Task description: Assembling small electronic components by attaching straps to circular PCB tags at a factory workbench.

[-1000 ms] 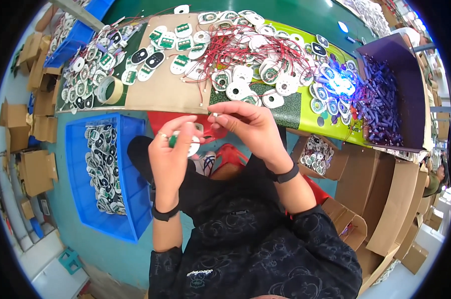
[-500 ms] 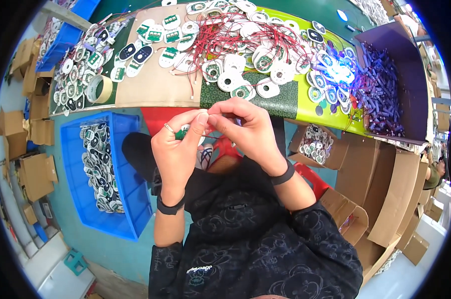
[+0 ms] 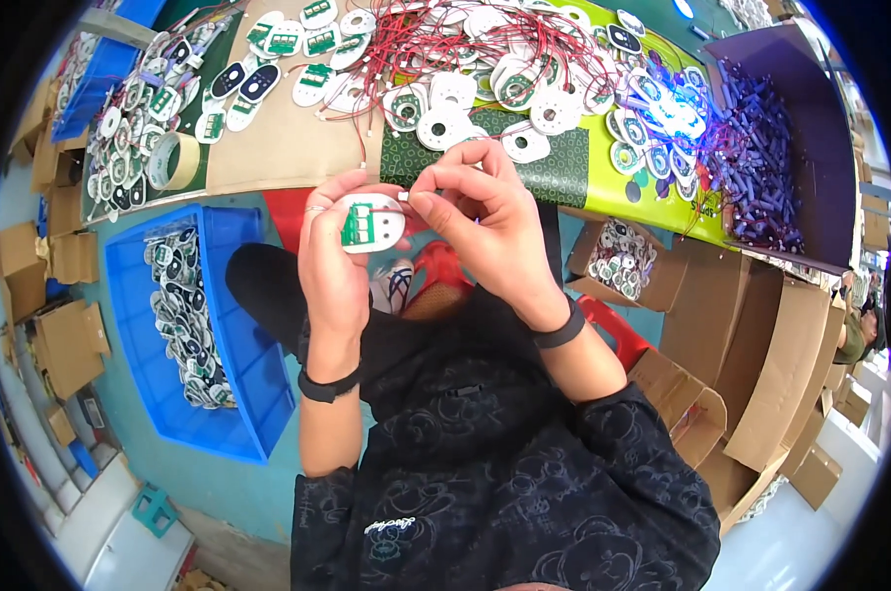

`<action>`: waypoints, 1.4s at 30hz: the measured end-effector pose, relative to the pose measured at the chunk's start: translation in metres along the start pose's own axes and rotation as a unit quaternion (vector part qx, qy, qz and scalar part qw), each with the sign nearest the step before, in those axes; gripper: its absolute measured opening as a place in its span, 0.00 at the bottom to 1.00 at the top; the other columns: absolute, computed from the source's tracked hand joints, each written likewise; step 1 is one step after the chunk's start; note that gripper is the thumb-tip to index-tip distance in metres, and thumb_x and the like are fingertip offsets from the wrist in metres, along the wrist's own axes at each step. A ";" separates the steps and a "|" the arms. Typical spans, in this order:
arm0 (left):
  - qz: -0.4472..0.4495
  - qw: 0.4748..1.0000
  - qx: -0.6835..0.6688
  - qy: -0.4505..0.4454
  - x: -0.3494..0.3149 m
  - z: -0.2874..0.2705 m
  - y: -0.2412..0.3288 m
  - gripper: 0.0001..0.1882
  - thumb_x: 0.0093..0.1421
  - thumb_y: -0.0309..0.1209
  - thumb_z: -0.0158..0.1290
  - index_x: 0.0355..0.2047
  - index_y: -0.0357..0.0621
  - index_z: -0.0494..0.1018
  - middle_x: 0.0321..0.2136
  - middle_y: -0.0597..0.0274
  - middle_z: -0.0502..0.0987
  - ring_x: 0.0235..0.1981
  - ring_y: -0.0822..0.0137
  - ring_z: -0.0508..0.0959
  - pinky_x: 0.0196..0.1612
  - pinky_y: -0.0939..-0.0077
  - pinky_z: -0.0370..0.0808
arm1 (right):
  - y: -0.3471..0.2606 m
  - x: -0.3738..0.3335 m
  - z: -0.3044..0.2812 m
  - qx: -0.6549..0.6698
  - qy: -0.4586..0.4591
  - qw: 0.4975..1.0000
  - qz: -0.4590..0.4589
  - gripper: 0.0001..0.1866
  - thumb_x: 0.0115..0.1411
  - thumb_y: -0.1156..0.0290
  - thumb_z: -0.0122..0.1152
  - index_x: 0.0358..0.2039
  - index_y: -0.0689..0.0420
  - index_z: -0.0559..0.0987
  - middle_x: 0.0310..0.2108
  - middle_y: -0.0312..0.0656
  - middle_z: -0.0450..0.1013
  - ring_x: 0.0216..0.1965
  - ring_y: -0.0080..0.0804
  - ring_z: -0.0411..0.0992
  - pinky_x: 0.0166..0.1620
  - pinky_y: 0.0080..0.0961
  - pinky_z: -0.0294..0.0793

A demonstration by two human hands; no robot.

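Note:
My left hand grips a white oval plate by its left side, over my lap just off the table's near edge. A green circuit board with white rectangular parts is mounted on the plate, facing up. My right hand is at the plate's upper right, thumb and forefinger pinched on a small white connector. A thin red wire seems to run from the connector to the plate, partly hidden by the fingers. On the table beyond lie similar white plates with tangled red wires.
A roll of tape stands on the table's left among more plates. Blue-lit plates lie right, beside a box of purple cylinders. A blue crate of plates stands at lower left; cardboard boxes crowd the right.
The plate, mostly hidden between my hands before, now shows its circuit-board face. My fingertips have moved apart, the right hand keeping its pinch. The whole view has shifted slightly.

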State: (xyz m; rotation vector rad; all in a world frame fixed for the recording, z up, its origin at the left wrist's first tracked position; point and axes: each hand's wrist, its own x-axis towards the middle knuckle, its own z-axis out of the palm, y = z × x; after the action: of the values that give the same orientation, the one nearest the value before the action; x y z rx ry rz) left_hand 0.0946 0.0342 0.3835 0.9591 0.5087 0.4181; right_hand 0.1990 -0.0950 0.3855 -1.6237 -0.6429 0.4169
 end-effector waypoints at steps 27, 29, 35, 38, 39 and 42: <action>0.017 0.996 0.048 0.074 0.003 0.004 -0.012 0.24 0.68 0.23 0.50 0.63 0.32 0.59 0.50 0.47 0.77 0.48 0.63 0.80 0.52 0.69 0.81 | 0.014 -0.003 0.021 -0.059 0.035 0.997 -0.045 0.06 0.54 0.77 0.69 0.34 0.59 0.83 0.60 0.46 0.65 0.41 0.31 0.77 0.45 0.29 0.78; 0.032 0.995 0.047 0.081 0.002 0.007 -0.015 0.23 0.68 0.22 0.50 0.61 0.32 0.60 0.50 0.47 0.77 0.49 0.63 0.80 0.52 0.69 0.81 | 0.010 -0.003 0.023 -0.069 0.044 0.995 -0.052 0.06 0.54 0.78 0.69 0.34 0.60 0.83 0.60 0.46 0.65 0.40 0.31 0.77 0.45 0.29 0.78; 0.076 0.988 0.097 0.091 0.003 0.001 -0.021 0.20 0.68 0.21 0.50 0.59 0.33 0.63 0.50 0.47 0.76 0.49 0.63 0.79 0.50 0.71 0.82 | 0.020 0.008 0.020 -0.105 0.026 0.988 -0.109 0.06 0.52 0.81 0.67 0.33 0.62 0.83 0.59 0.46 0.66 0.39 0.31 0.77 0.42 0.28 0.79; 0.076 0.988 0.093 0.094 0.005 -0.001 -0.023 0.20 0.68 0.21 0.50 0.59 0.33 0.63 0.50 0.47 0.76 0.49 0.63 0.79 0.50 0.73 0.82 | 0.022 0.013 0.018 -0.100 -0.011 0.986 -0.134 0.07 0.52 0.83 0.66 0.33 0.63 0.83 0.57 0.45 0.67 0.38 0.32 0.78 0.41 0.28 0.79; 0.073 0.990 0.069 0.097 0.006 -0.002 -0.023 0.20 0.68 0.21 0.50 0.59 0.32 0.63 0.50 0.48 0.76 0.49 0.64 0.79 0.49 0.74 0.82 | 0.020 0.013 0.020 -0.108 -0.002 0.984 -0.142 0.06 0.51 0.83 0.65 0.31 0.63 0.82 0.55 0.46 0.68 0.37 0.34 0.78 0.40 0.31 0.80; 0.093 0.987 0.066 0.114 0.008 0.002 -0.023 0.19 0.68 0.23 0.51 0.57 0.32 0.64 0.49 0.47 0.78 0.47 0.66 0.80 0.48 0.76 0.81 | 0.016 0.012 0.029 -0.120 0.028 0.981 -0.149 0.05 0.51 0.82 0.64 0.30 0.63 0.82 0.52 0.47 0.70 0.36 0.37 0.78 0.39 0.34 0.80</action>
State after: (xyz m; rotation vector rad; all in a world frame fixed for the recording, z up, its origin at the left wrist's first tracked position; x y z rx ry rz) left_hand 0.1052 0.0254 0.3628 1.0968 0.6632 0.6736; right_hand 0.1937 -0.0658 0.3664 -1.7252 -0.9045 0.0743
